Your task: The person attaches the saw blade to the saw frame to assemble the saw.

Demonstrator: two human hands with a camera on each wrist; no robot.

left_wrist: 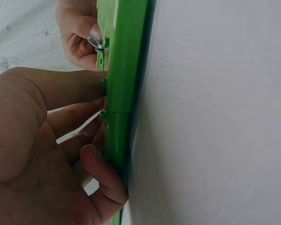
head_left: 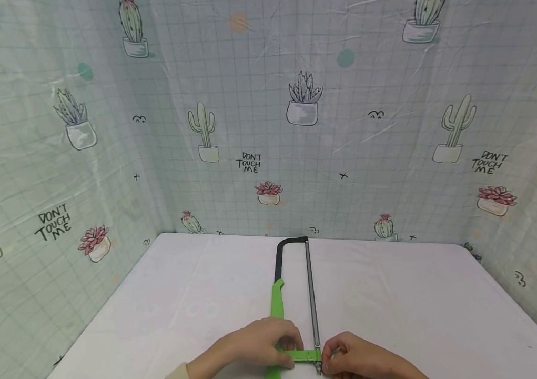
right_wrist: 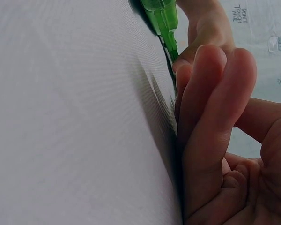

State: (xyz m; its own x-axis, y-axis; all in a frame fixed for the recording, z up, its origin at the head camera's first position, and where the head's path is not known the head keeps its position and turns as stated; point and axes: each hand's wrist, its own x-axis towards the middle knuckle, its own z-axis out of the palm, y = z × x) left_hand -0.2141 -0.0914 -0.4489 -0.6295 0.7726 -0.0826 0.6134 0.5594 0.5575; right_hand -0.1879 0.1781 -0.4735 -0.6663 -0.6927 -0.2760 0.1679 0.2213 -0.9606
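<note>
A hacksaw with a green handle [head_left: 276, 301] and black bow [head_left: 279, 260] lies flat on the white table, its far end pointing away from me. The grey blade [head_left: 312, 295] runs along its right side. My left hand [head_left: 268, 339] grips the green frame near the handle, thumb and fingers on either side of the crosspiece [head_left: 303, 356]. At the blade's near end, my right hand [head_left: 358, 355] has thumb and forefinger on a small metal wing nut [left_wrist: 94, 43], which shows between those fingertips in the left wrist view. Its other fingers are curled beside the table in the right wrist view.
The white tabletop [head_left: 391, 295] spreads around the saw on both sides. Cloth hangings [head_left: 344, 142] printed with cacti enclose the table at the back, left and right.
</note>
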